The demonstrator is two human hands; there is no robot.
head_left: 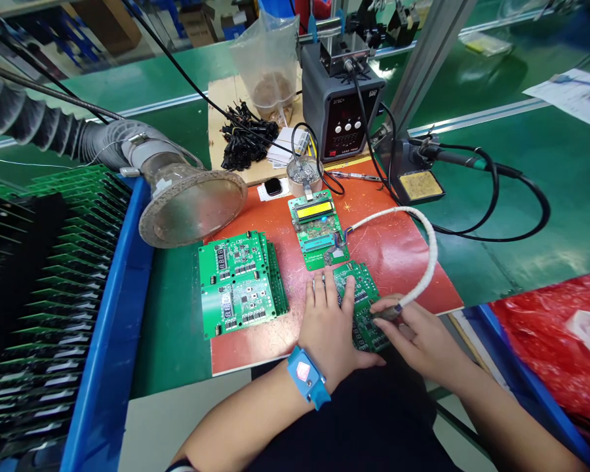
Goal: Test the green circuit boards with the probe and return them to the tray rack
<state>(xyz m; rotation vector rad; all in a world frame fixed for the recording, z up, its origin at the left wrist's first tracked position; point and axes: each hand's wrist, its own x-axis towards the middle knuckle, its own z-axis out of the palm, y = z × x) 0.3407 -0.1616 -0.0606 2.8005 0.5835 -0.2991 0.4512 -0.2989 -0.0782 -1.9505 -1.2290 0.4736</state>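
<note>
My left hand [328, 313], with a blue wrist strap [309, 378], lies with spread fingers on the left part of a green circuit board [361, 288]. In my right hand [407, 328], a probe head [389, 314] at the end of a white sleeved cable [429, 255] is pinched against that board. The cable leads to a green programmer board [319, 226] with a lit yellow display, just beyond my left fingertips. A stack of green circuit boards [243, 285] with digit displays sits to the left. My left palm hides part of the board beneath it.
A fume extractor hood [194, 206] hangs at the left above a blue bin [105, 328] of upright boards. Behind stand a soldering station [341, 98], a solder tin [305, 176] and black leads [248, 137]. An iron stand [417, 177] and red bag [555, 347] are right.
</note>
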